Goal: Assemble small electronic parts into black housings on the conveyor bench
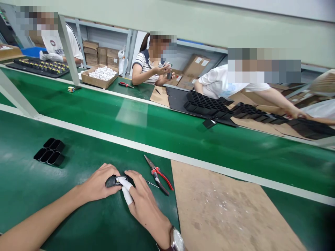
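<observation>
My left hand (98, 183) grips a small black plastic housing (111, 181) between thumb and fingers, low in the middle of the view. The housing's oval opening faces up, and a light part with a row of small pins shows inside. My right hand (148, 202) wears white finger cots on two digits. One covered tip presses at the opening, while the other fingers curve round the far side. Just right of this hand lie red-and-black needle-nose pliers (158, 176) and a thin metal tool (152, 183), partly hidden by the hand.
Several black oval cases (49, 153) stand grouped at left. A cardboard sheet (225, 205) lies at right. Beyond a white rail runs a green conveyor belt (104, 111) carrying a black piece (209, 123). Three co-workers sit opposite, near black trays (206, 104) and a box of white parts (101, 76).
</observation>
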{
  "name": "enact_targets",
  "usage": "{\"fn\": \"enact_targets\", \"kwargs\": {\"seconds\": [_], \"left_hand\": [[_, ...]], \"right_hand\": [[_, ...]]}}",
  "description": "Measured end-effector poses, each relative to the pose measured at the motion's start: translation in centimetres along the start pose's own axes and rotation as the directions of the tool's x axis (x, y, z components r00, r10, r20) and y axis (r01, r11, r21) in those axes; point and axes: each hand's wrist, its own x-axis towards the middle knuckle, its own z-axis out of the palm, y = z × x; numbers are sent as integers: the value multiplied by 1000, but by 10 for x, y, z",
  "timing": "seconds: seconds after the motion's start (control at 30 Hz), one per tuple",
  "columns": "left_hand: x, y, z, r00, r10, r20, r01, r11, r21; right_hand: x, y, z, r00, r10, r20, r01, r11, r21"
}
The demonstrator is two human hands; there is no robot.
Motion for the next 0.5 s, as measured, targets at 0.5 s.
{"fn": "enact_targets", "kwargs": {"seconds": [0.5], "left_hand": [[-1, -2, 0, 941, 323, -100, -325, 946, -9]], "right_hand": [[-6, -1, 3, 894, -381, -236, 384, 923, -34]]}}
